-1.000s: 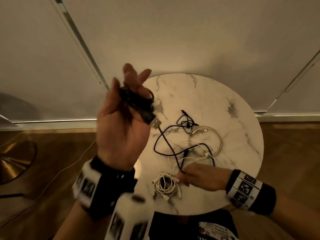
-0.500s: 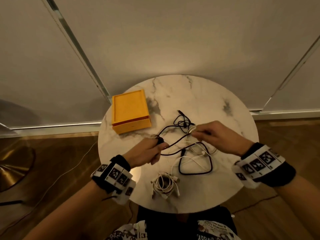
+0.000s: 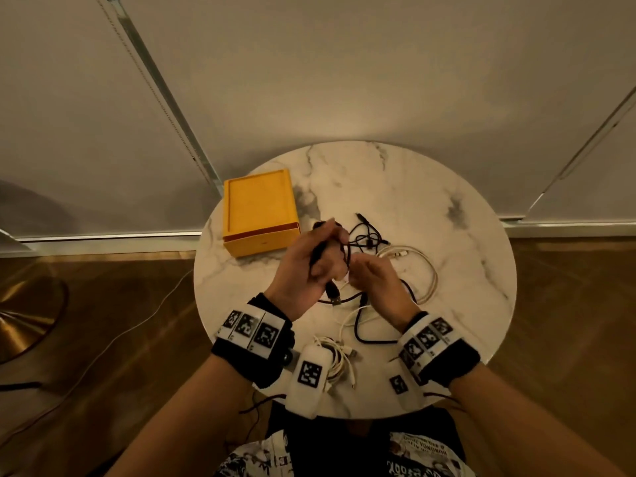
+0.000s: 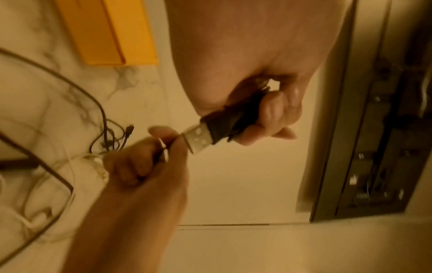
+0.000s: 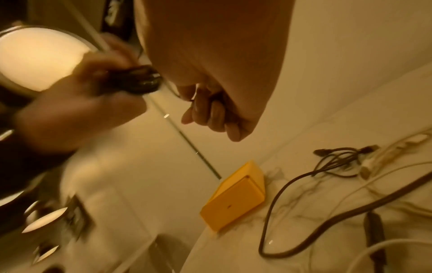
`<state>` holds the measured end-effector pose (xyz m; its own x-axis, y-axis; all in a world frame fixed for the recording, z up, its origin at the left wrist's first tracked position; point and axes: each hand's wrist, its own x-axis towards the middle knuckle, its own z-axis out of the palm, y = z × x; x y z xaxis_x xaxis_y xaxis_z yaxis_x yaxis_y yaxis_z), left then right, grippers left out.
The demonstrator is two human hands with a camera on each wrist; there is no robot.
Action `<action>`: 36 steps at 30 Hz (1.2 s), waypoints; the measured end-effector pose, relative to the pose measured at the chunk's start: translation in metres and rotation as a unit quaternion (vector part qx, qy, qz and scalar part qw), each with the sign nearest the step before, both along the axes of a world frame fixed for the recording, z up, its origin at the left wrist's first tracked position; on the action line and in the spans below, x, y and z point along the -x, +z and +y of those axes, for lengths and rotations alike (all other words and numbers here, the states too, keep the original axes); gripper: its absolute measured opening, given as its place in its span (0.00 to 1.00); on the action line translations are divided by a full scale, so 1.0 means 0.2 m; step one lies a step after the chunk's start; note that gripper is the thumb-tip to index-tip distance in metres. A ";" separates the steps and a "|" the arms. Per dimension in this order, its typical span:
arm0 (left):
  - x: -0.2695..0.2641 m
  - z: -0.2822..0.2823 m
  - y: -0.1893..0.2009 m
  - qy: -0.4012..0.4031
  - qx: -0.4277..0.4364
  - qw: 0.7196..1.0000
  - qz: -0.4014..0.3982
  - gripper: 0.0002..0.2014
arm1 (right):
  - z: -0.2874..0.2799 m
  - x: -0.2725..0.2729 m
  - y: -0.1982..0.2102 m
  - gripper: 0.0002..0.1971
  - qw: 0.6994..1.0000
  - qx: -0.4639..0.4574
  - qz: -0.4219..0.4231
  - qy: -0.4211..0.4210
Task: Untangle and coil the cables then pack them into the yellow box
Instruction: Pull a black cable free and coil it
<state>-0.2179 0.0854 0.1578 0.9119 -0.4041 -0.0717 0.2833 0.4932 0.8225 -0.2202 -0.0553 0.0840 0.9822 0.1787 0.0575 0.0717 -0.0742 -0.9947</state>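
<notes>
Black cable point(image 3: 347, 249) wound into coil above bench centre: turns clamped in left hand point(image 3: 303, 270) fingers, slack pinched by right hand point(image 3: 375, 280). Yellow box point(image 3: 258, 210) kept near far-left edge, ready for packing.

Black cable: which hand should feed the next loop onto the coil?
Right. The left hand already grips the coiled black cable by its USB plug, so it is occupied; the right hand pinches the loose run beside it, free to feed.
</notes>
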 end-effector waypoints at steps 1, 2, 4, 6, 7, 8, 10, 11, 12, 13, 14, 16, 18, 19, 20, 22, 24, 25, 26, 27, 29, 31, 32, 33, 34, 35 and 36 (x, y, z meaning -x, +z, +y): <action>-0.01 0.00 0.00 0.022 0.013 1.000 0.007 0.15 | 0.03 0.02 -0.01 0.20 1.000 0.027 0.000 0.007; -0.02 0.01 0.00 0.042 0.017 0.999 0.011 0.14 | 0.06 0.03 -0.02 0.20 0.999 0.050 0.004 0.015; -0.03 0.02 -0.01 0.069 0.006 0.998 0.011 0.13 | 0.09 0.05 -0.03 0.19 0.995 0.087 0.003 0.040; -0.05 0.05 -0.04 0.083 -0.021 0.996 -0.007 0.15 | 0.09 0.07 -0.01 0.14 0.990 0.121 -0.002 0.077; -0.05 0.07 -0.05 0.092 -0.045 0.994 -0.023 0.15 | 0.09 0.07 0.02 0.11 0.986 0.137 -0.007 0.094; -0.06 0.08 -0.06 0.102 -0.075 0.991 -0.041 0.15 | 0.09 0.08 0.04 0.10 0.982 0.155 -0.013 0.105; -0.06 0.08 -0.09 0.120 -0.136 0.980 -0.079 0.14 | 0.08 0.06 0.08 0.10 0.973 0.198 -0.021 0.121; -0.05 0.08 -0.10 0.127 -0.168 0.973 -0.096 0.13 | 0.08 0.05 0.10 0.11 0.968 0.215 -0.019 0.128; -0.04 0.07 -0.11 0.135 -0.201 0.964 -0.110 0.13 | 0.08 0.05 0.12 0.12 0.964 0.229 -0.014 0.136; -0.04 0.07 -0.12 0.142 -0.238 0.952 -0.127 0.13 | 0.07 0.04 0.13 0.12 0.959 0.244 -0.007 0.147; -0.03 0.06 -0.13 0.146 -0.274 0.939 -0.146 0.12 | 0.06 0.03 0.14 0.12 0.953 0.255 -0.002 0.162; -0.02 0.07 -0.17 0.142 -0.370 0.898 -0.193 0.11 | 0.05 0.03 0.18 0.13 0.949 0.239 0.025 0.203; -0.02 0.09 -0.22 0.128 -0.456 0.852 -0.224 0.12 | 0.05 0.03 0.22 0.13 0.953 0.175 0.065 0.240; -0.02 0.10 -0.24 0.126 -0.459 0.853 -0.213 0.12 | 0.05 0.02 0.24 0.14 0.952 0.161 0.068 0.253; -0.01 0.10 -0.25 0.134 -0.443 0.864 -0.196 0.11 | 0.06 0.01 0.25 0.14 0.948 0.163 0.064 0.267; 0.00 0.11 -0.26 0.151 -0.407 0.885 -0.167 0.07 | 0.07 0.00 0.27 0.12 0.939 0.159 0.061 0.299; 0.01 0.10 -0.23 0.161 -0.386 0.897 -0.145 0.08 | 0.05 0.00 0.29 0.09 0.943 0.120 0.069 0.302; 0.01 0.10 -0.21 0.164 -0.375 0.903 -0.135 0.10 | 0.04 0.00 0.30 0.09 0.952 0.091 0.076 0.283; 0.02 0.10 -0.19 0.162 -0.356 0.913 -0.119 0.13 | 0.02 0.00 0.30 0.08 0.963 0.063 0.079 0.248; 0.02 0.10 -0.19 0.157 -0.332 0.924 -0.104 0.15 | 0.00 -0.01 0.30 0.08 0.976 0.045 0.068 0.200; 0.02 0.10 -0.18 0.132 -0.294 0.944 -0.071 0.20 | -0.03 -0.03 0.28 0.08 0.994 0.043 0.013 0.102; 0.03 0.10 -0.18 0.093 -0.281 0.954 -0.038 0.22 | -0.03 -0.04 0.25 0.16 0.995 0.077 -0.041 0.046; 0.03 0.10 -0.18 0.067 -0.281 0.957 -0.024 0.23 | -0.03 -0.03 0.25 0.19 0.992 0.100 -0.065 0.035; 0.04 0.09 -0.18 0.041 -0.284 0.958 -0.014 0.24 | -0.03 -0.02 0.25 0.22 0.988 0.120 -0.092 0.034; 0.05 0.09 -0.18 0.018 -0.290 0.957 -0.008 0.24 | -0.02 -0.01 0.25 0.24 0.982 0.138 -0.126 0.037; 0.05 0.09 -0.17 -0.002 -0.294 0.956 -0.003 0.24 | -0.01 -0.01 0.25 0.26 0.974 0.156 -0.162 0.041; 0.06 0.08 -0.17 -0.019 -0.296 0.955 0.003 0.23 | -0.01 -0.01 0.24 0.27 0.964 0.177 -0.190 0.048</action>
<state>-0.2292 0.1023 0.1243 0.8963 -0.3240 -0.3028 0.2968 -0.0690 0.9524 -0.2178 -0.0571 0.1323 0.8801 0.3416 0.3298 0.4501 -0.3792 -0.8085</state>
